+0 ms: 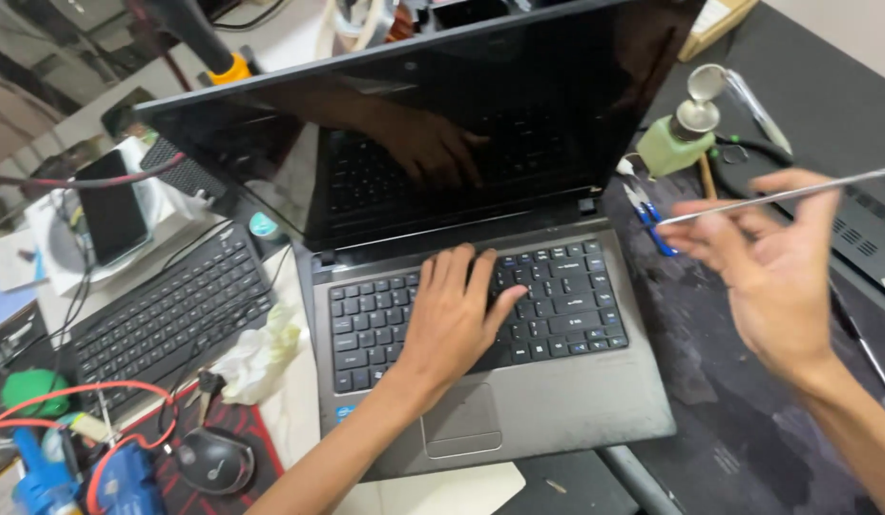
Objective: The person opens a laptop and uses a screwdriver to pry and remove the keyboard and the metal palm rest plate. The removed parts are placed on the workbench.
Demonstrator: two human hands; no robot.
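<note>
An open grey laptop (499,381) sits mid-counter; the left hand (457,315) lies open and flat on its keyboard (557,300), while, right of the laptop, the right hand (767,257) pinches a thin metal rod (795,194), best kept steady and level.

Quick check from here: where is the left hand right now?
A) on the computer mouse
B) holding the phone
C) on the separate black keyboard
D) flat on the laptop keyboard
D: the left hand lies palm-down on the laptop keyboard, while the right hand holds a thin metal rod.
</note>
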